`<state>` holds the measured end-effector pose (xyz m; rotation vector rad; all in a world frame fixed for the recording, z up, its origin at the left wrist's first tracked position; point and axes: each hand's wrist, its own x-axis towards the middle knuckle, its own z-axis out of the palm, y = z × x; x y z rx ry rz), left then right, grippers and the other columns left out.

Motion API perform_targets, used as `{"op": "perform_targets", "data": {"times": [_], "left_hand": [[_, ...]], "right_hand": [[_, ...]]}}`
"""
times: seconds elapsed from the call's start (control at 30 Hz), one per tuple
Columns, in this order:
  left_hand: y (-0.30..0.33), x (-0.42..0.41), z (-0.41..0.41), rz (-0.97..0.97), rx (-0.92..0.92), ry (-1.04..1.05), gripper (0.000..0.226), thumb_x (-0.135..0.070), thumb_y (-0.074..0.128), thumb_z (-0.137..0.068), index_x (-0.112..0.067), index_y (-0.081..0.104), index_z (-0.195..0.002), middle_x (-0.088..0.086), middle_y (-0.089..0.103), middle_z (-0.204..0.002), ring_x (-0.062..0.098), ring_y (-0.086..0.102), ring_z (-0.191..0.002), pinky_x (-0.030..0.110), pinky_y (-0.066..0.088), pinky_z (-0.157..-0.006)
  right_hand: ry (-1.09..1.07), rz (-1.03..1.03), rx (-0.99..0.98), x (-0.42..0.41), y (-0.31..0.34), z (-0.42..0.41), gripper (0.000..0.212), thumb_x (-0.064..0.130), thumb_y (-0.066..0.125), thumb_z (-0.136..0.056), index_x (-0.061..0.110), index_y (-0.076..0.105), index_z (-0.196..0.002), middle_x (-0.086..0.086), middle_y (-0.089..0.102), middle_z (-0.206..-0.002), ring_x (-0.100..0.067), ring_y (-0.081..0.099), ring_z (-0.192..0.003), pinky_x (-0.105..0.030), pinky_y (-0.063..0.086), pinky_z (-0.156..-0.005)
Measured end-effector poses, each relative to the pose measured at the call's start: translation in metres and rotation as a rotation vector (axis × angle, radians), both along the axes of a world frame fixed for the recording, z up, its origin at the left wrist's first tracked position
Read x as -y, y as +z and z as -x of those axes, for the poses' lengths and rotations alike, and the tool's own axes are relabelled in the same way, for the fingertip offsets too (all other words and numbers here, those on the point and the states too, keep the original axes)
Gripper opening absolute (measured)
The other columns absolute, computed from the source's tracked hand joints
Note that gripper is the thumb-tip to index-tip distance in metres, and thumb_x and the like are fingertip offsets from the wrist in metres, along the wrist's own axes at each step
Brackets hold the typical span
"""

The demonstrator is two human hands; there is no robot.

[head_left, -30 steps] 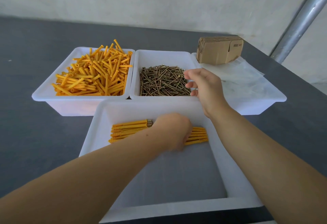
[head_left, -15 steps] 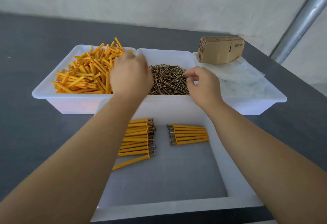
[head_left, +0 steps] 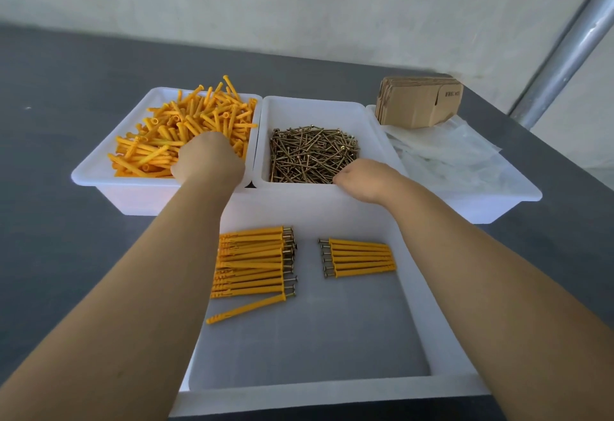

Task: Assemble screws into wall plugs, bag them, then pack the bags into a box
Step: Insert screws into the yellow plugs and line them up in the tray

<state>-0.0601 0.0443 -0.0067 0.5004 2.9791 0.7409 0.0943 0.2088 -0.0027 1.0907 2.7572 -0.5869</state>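
The only print in view is a short dark line on the flap of the front piece in the stack of flattened cardboard boxes [head_left: 419, 103], which stands at the far right corner of the table [head_left: 50, 121]. The line is too small and blurred to read, so neither its letters nor its language can be told. Nothing else in the picture carries a label, brand, number or sign.
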Motion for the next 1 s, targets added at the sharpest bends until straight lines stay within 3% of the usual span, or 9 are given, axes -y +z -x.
{"op": "perform_targets", "data": {"times": [0.1, 0.17, 0.27, 0.43, 0.57, 0.67, 0.8, 0.9, 1.0], "left_hand": [[-0.001, -0.001, 0.000, 0.043, 0.035, -0.027, 0.021, -0.011, 0.058, -0.088, -0.015, 0.065, -0.108, 0.013, 0.061, -0.109, 0.035, 0.055, -0.105, 0.051, 0.048, -0.096], [-0.002, -0.003, 0.000, 0.117, 0.065, -0.066, 0.029, -0.013, 0.057, -0.089, -0.021, 0.063, -0.117, 0.012, 0.059, -0.115, 0.036, 0.051, -0.112, 0.053, 0.042, -0.102], [-0.001, -0.005, 0.000, 0.109, 0.072, -0.047, 0.030, -0.015, 0.056, -0.092, -0.025, 0.064, -0.119, 0.010, 0.059, -0.113, 0.034, 0.051, -0.111, 0.051, 0.039, -0.103], [-0.004, 0.001, -0.003, -0.095, -0.061, -0.014, 0.027, -0.008, 0.058, -0.089, -0.024, 0.072, -0.105, 0.007, 0.066, -0.101, 0.033, 0.059, -0.098, 0.049, 0.050, -0.092], [0.001, 0.004, -0.001, -0.520, -0.357, -0.025, 0.019, -0.006, 0.056, -0.089, -0.014, 0.069, -0.101, 0.002, 0.070, -0.096, 0.021, 0.063, -0.086, 0.029, 0.046, -0.069], [0.007, -0.002, -0.011, -0.815, -0.387, -0.103, 0.022, -0.006, 0.065, -0.087, -0.012, 0.057, -0.107, -0.009, 0.062, -0.090, 0.014, 0.064, -0.081, 0.027, 0.049, -0.068], [0.010, -0.008, -0.033, -0.977, -0.251, -0.313, 0.042, -0.002, 0.062, -0.087, -0.016, 0.050, -0.125, -0.009, 0.058, -0.087, 0.008, 0.067, -0.078, 0.025, 0.055, -0.067], [0.013, -0.010, -0.050, -1.028, 0.038, -0.510, 0.050, 0.009, 0.050, -0.088, -0.018, 0.050, -0.129, -0.001, 0.057, -0.085, 0.013, 0.071, -0.076, 0.028, 0.057, -0.068], [0.016, -0.008, -0.061, -1.008, 0.450, -0.676, 0.038, 0.008, 0.043, -0.090, -0.013, 0.059, -0.118, 0.012, 0.055, -0.080, 0.015, 0.053, -0.053, 0.032, 0.049, -0.049]], "right_hand": [[-0.052, 0.068, -0.064, 0.000, 0.002, 0.001, 0.031, 0.025, 0.050, -0.094, 0.014, 0.048, -0.064, -0.004, 0.047, -0.068, -0.021, 0.042, -0.063, -0.030, 0.030, -0.056], [-0.049, 0.101, -0.042, -0.001, 0.006, 0.004, 0.022, 0.029, 0.057, -0.094, 0.009, 0.067, -0.089, -0.008, 0.061, -0.090, -0.025, 0.056, -0.081, -0.030, 0.039, -0.067], [-0.065, 0.117, -0.016, -0.004, 0.013, 0.006, 0.046, 0.043, 0.066, -0.090, 0.010, 0.066, -0.122, -0.008, 0.063, -0.119, -0.027, 0.058, -0.108, -0.031, 0.046, -0.089], [-0.069, 0.170, 0.042, -0.008, 0.022, 0.009, 0.048, 0.044, 0.079, -0.078, 0.010, 0.071, -0.111, -0.009, 0.069, -0.111, -0.027, 0.066, -0.102, -0.044, 0.053, -0.096], [-0.102, 0.202, 0.005, -0.011, 0.022, 0.008, 0.049, 0.038, 0.085, -0.073, 0.008, 0.072, -0.110, -0.010, 0.069, -0.111, -0.029, 0.065, -0.103, -0.046, 0.054, -0.096], [-0.117, 0.246, -0.121, -0.019, 0.017, 0.003, 0.020, 0.024, 0.087, -0.070, 0.017, 0.080, -0.087, -0.005, 0.075, -0.091, -0.024, 0.070, -0.090, -0.041, 0.058, -0.087], [-0.130, 0.287, -0.282, -0.026, 0.007, -0.004, 0.018, 0.010, 0.084, -0.072, 0.025, 0.077, -0.063, 0.002, 0.075, -0.073, -0.016, 0.069, -0.078, -0.030, 0.057, -0.078], [-0.172, 0.291, -0.478, -0.022, -0.002, -0.005, 0.013, 0.014, 0.079, -0.081, 0.023, 0.071, -0.076, 0.001, 0.073, -0.079, -0.005, 0.068, -0.063, -0.024, 0.053, -0.063], [-0.291, 0.251, -0.836, -0.013, -0.009, -0.006, 0.007, 0.019, 0.063, -0.094, 0.023, 0.057, -0.091, 0.003, 0.074, -0.081, 0.000, 0.057, -0.046, -0.021, 0.045, -0.046]]}}
